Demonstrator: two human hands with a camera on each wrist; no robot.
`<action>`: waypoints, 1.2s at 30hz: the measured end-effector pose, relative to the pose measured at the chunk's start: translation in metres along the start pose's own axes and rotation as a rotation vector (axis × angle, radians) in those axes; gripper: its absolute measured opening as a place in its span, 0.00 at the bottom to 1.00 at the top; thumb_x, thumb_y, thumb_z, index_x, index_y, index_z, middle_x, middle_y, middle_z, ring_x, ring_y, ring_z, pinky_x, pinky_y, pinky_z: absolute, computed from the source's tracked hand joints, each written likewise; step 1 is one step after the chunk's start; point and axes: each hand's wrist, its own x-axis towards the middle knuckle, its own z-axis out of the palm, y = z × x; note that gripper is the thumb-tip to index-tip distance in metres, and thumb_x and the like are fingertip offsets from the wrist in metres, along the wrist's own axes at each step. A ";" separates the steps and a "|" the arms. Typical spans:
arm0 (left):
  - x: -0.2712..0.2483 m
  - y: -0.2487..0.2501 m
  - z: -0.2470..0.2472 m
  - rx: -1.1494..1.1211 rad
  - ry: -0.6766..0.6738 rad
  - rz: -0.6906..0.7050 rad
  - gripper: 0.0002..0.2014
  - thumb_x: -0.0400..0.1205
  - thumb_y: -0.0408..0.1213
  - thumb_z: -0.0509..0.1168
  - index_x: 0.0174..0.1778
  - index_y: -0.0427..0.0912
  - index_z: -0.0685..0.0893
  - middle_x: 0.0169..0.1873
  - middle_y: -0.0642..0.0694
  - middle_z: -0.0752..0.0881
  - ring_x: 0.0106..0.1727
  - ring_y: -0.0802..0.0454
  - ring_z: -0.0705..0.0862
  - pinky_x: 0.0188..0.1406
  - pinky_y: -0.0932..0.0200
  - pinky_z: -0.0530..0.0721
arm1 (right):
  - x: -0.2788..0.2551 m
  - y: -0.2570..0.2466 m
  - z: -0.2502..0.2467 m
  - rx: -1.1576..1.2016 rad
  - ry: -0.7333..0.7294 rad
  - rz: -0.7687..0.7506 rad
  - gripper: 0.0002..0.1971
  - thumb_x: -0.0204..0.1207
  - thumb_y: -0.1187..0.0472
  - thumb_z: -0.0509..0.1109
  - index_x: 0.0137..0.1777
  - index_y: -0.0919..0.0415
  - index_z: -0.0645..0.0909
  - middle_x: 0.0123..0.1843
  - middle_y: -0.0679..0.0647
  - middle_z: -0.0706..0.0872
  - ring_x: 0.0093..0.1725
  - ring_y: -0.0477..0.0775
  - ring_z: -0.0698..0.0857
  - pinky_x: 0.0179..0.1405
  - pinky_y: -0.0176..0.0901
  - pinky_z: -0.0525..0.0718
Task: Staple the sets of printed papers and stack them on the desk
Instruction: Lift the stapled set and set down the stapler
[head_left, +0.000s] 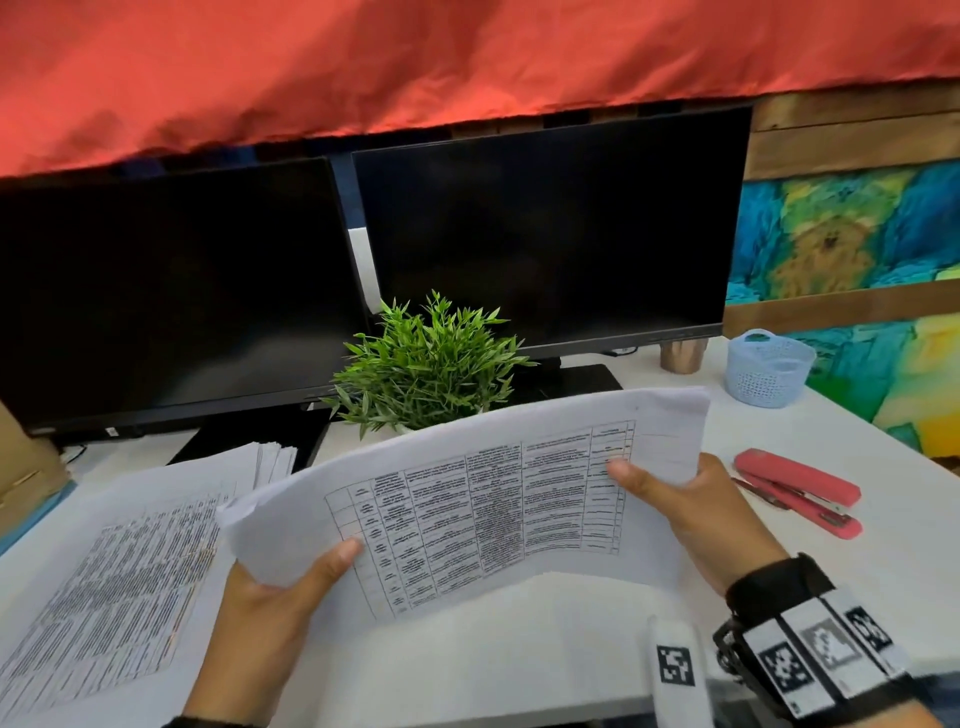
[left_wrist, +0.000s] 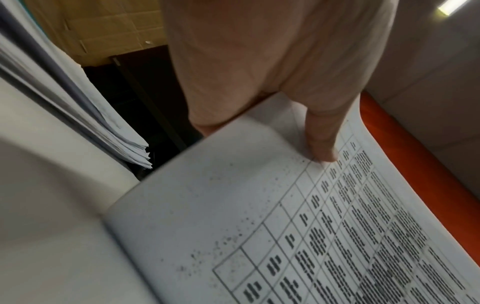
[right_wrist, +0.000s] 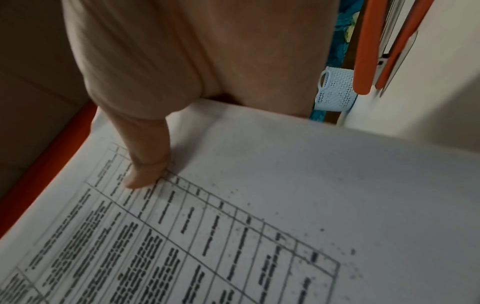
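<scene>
**Two hands raising a set of printed papers above the bench**

Both hands hold one set of printed papers (head_left: 483, 499) clear of the white bench (head_left: 883, 571), its table-printed face turned up and the sheets sagging between the two grips. The left hand (head_left: 270, 608) pinches the near-left corner, thumb pressed on top at the table's edge, fingers hidden beneath; the left wrist view shows the same thumb (left_wrist: 322, 148) lying on the page. The right hand (head_left: 696, 514) pinches the far-right margin in the same way, thumb (right_wrist: 145, 164) on the printed grid. A larger pile of printed papers (head_left: 114, 571) lies flat on the bench at left, partly under the raised set. A red stapler (head_left: 800, 491) rests on the bench just right of the right hand, untouched. Behind stand two dark monitors (head_left: 545, 234), a green plant (head_left: 431, 364), a pale blue basket (head_left: 769, 369) and a copper-coloured cup (head_left: 680, 356).
</scene>
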 end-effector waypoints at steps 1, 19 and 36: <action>0.001 0.000 -0.001 0.010 0.012 -0.008 0.22 0.67 0.37 0.78 0.57 0.47 0.86 0.49 0.52 0.92 0.54 0.49 0.89 0.60 0.44 0.83 | 0.003 -0.004 -0.001 -0.033 0.003 -0.002 0.10 0.70 0.59 0.76 0.52 0.55 0.88 0.48 0.48 0.93 0.50 0.48 0.91 0.56 0.48 0.86; 0.015 0.141 0.056 0.224 -0.386 0.350 0.23 0.77 0.51 0.71 0.69 0.54 0.78 0.60 0.54 0.88 0.60 0.55 0.88 0.62 0.42 0.84 | 0.038 -0.202 0.045 -0.868 -0.596 -0.295 0.09 0.68 0.54 0.80 0.43 0.59 0.91 0.39 0.52 0.93 0.38 0.50 0.92 0.40 0.42 0.91; -0.014 0.043 0.039 0.046 -0.140 -0.079 0.07 0.84 0.41 0.65 0.48 0.49 0.89 0.39 0.53 0.93 0.47 0.50 0.90 0.42 0.57 0.81 | 0.106 -0.009 -0.133 -1.672 -0.007 0.450 0.36 0.63 0.26 0.68 0.57 0.58 0.82 0.54 0.54 0.85 0.53 0.57 0.83 0.58 0.43 0.81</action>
